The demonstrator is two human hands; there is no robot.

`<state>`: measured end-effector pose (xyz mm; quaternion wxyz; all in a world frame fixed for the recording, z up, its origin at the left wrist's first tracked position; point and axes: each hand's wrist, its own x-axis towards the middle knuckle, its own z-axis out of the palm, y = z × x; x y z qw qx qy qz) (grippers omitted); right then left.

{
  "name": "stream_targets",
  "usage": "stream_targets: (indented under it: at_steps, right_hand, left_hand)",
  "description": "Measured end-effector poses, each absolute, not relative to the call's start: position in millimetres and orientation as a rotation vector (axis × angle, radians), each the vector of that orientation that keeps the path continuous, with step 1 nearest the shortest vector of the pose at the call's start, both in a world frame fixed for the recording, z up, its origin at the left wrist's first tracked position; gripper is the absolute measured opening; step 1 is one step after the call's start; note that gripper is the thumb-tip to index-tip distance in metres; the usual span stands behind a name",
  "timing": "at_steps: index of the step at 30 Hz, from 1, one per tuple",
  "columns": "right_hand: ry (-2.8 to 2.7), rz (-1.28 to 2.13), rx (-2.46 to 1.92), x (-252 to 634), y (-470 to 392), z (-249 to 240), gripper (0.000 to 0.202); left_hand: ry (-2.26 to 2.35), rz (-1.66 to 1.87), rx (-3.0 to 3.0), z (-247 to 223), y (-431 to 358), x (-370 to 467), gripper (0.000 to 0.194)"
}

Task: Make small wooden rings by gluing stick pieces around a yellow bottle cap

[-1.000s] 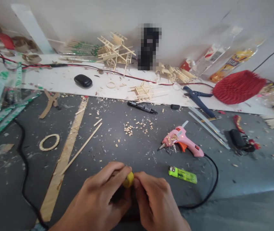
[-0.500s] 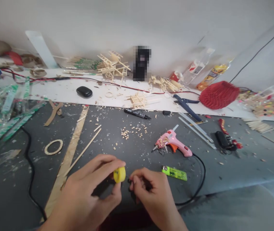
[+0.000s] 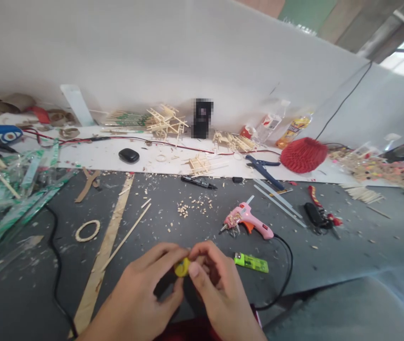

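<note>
Between the thumb and fingers of my left hand [image 3: 145, 289] is a small round yellow object [image 3: 181, 267], held low over the grey table. My right hand [image 3: 218, 284] meets it from the right, its thumb and fingertips pinched together at the yellow object's edge. Whatever sits between my right fingertips is too small to make out. A green lighter [image 3: 251, 262] lies just right of my right hand, and the pink glue gun [image 3: 247, 220] rests beyond it.
Small wood bits [image 3: 187, 207], a marker [image 3: 199, 183] and a thin stick [image 3: 127, 234] lie ahead. Left are a wooden ring [image 3: 87, 230] and black cable [image 3: 57, 265]. Blue cutters [image 3: 265, 171], keys [image 3: 320, 218] and a red folded object [image 3: 304, 155] stand right. Stick models [image 3: 166, 124] line the back.
My right hand has come up to the yellow object, and the two hands now meet. The yellow object has turned in my left fingers. The view has tilted upward, showing more wall.
</note>
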<state>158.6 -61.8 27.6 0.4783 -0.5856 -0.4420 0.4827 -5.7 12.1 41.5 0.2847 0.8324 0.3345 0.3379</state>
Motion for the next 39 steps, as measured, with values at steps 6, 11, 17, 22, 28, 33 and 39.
stream_targets:
  at_steps: [6,11,17,22,28,33,39]
  right_hand:
    - [-1.083,1.242,-1.398,165,-56,40,0.037]
    - [-1.157,1.308,-1.410,173,-57,46,0.045]
    - [-1.171,1.309,-1.527,166,-57,48,0.038]
    - [-1.244,1.228,-1.600,162,-58,39,0.035]
    - [-1.410,0.978,-1.684,158,-58,36,0.030]
    - [-1.467,0.724,-1.707,157,-60,36,0.030]
    - [-1.372,0.663,-1.564,162,-63,46,0.023]
  left_hand:
    - [0.809,0.938,2.229,38,5,-10,0.030]
    - [0.762,0.907,2.264,36,7,-14,0.035]
    - [0.761,0.786,2.473,26,6,-21,0.042]
    - [0.735,0.743,2.556,25,6,-21,0.041]
    - [0.679,0.708,2.625,28,7,-20,0.044]
    - [0.717,0.704,2.560,29,4,-21,0.044]
    - [0.832,0.798,2.176,44,-2,-22,0.028]
